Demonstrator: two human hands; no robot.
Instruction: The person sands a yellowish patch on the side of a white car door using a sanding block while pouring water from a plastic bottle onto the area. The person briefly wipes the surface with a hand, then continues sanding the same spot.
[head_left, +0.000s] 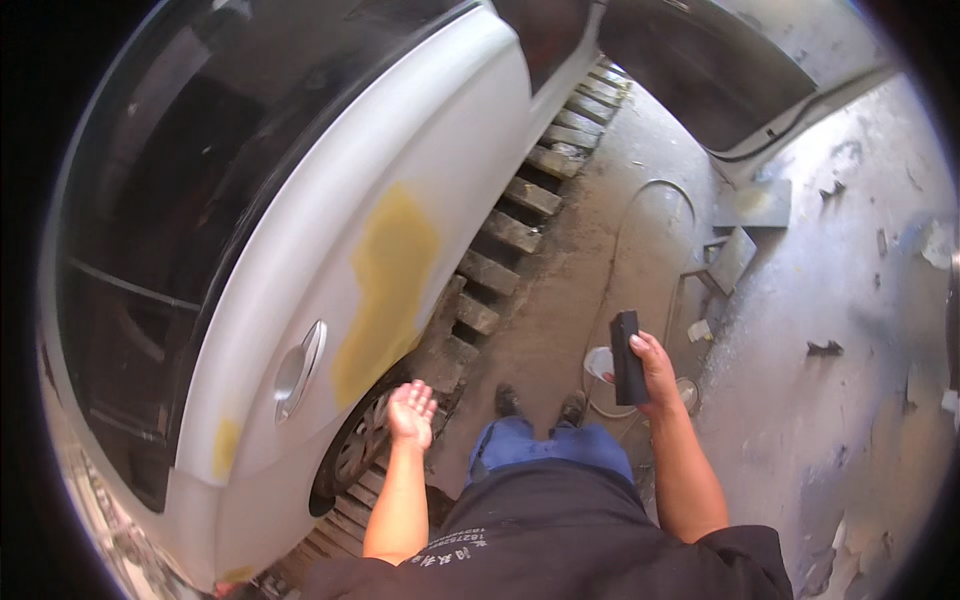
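Note:
My right hand is closed around a long black sanding block, held upright with the thumb across its side. My left hand is held palm up with its fingers apart and nothing in it, near the car's wheel. To the left stands a silver-white car door with a large yellow filler patch on its lower panel. A smaller yellow patch lies closer to the door's near edge. Neither hand touches the door, whose handle sits between the patches.
A slatted floor grating runs along the car's underside. A white bucket stands beyond my right hand, with a hose curving over the floor. Farther right are a small stool and an open car door at the top.

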